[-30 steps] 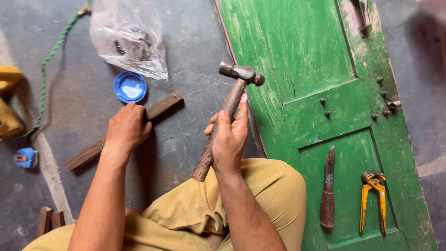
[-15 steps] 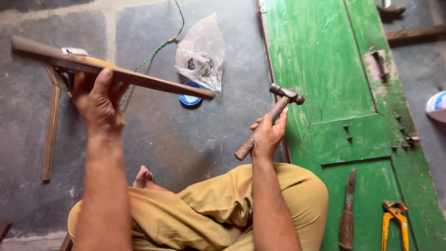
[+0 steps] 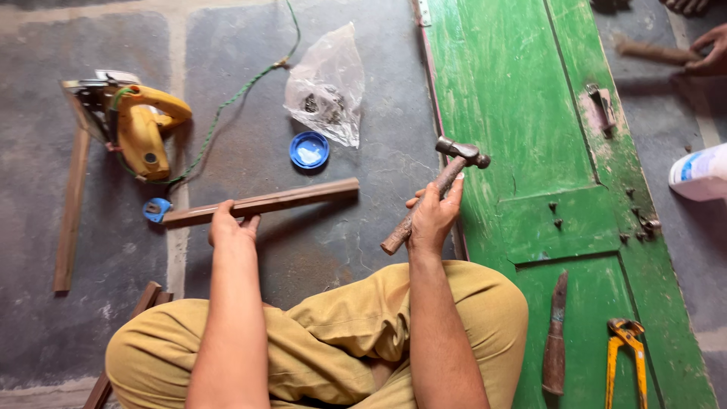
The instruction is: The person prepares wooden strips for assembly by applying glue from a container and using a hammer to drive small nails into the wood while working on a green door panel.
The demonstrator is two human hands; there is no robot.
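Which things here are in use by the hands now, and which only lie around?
In hand:
left hand grips the wooden strip
right hand holds the hammer

Lying about:
yellow power saw
plastic bag
blue lid
green door
pincers
sheathed blade

Green door [image 3: 530, 113] (paint worn), yellow saw [image 3: 144, 125], blue lid [image 3: 309, 149], brown slat [image 3: 261, 203], seemingly rusty-brown hammer [image 3: 435, 193].
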